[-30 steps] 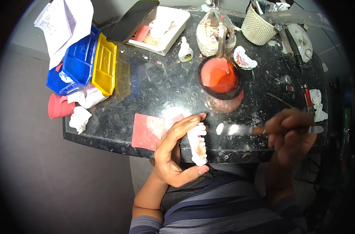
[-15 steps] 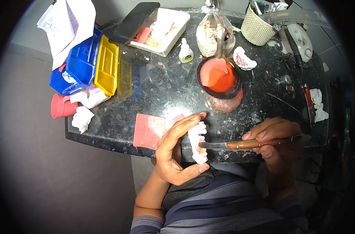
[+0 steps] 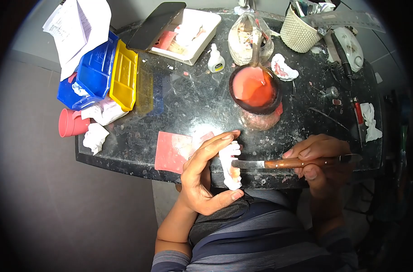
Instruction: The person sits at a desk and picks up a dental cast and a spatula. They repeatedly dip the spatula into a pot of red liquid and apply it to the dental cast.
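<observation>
My left hand (image 3: 205, 177) grips a white plaster dental cast (image 3: 226, 168) between thumb and fingers, above the table's front edge. The cast stands on edge with its teeth facing right, and some pinkish-orange wax shows on it. In my right hand (image 3: 319, 158) is a wax knife (image 3: 286, 163) with a riveted wooden handle. Its blade points left, and the tip meets the cast near the middle teeth. Behind the left fingers lies a pink wax sheet (image 3: 169, 152). Further back, a dark pan (image 3: 276, 102) holds melted red wax and a softer pink piece.
Blue (image 3: 95, 72) and yellow bins (image 3: 125, 77) stand at the left, near a pink mug (image 3: 70, 123). Along the back are a white tray (image 3: 208, 34), a small bottle (image 3: 216, 61) and a woven tool cup (image 3: 299, 31). A red-handled knife (image 3: 358, 113) lies at the right.
The knife tip has shifted slightly up along the cast, and its blade has turned so more of its face shows. In the pan, the pink piece looks further spread. My left hand stays put.
</observation>
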